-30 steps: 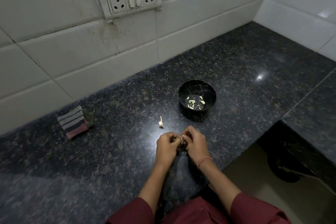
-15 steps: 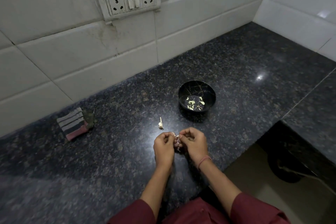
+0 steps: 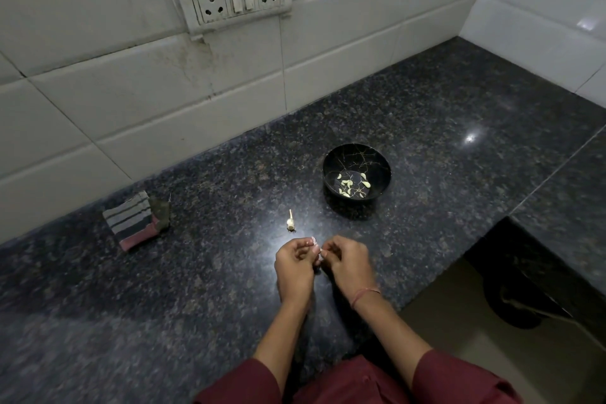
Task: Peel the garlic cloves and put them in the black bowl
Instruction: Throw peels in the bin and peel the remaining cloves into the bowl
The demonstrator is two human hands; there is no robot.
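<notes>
On the near side of the black bowl (image 3: 332, 187), a little to its left, the left hand (image 3: 292, 267) and the right hand (image 3: 348, 267) meet just above the counter (image 3: 426, 128). Their fingers are curled and their tips drawn together, both pinching one small garlic clove (image 3: 318, 252). Only a pale sliver of it shows between them, too small to tell how much skin is on it. This looks like the middle of a peel, with the clove not yet ready to drop. Between the hands and the bowl, to the bowl's near left, a bare garlic stalk (image 3: 290, 223) lies on the stone. It appears stripped of its cloves. Inside the bowl a scatter of peeled cloves (image 3: 347, 186) lies on the bottom, so a good part of the work is done. No other unpeeled cloves show anywhere around the bowl, which suggests the one in hand may be the last. What remains is to finish skinning it and carry it the short way into the bowl. Well to the bowl's left a folded striped cloth (image 3: 136, 223) lies near the wall, and behind the bowl a socket panel (image 3: 234, 1) sits high on the tiles.
</notes>
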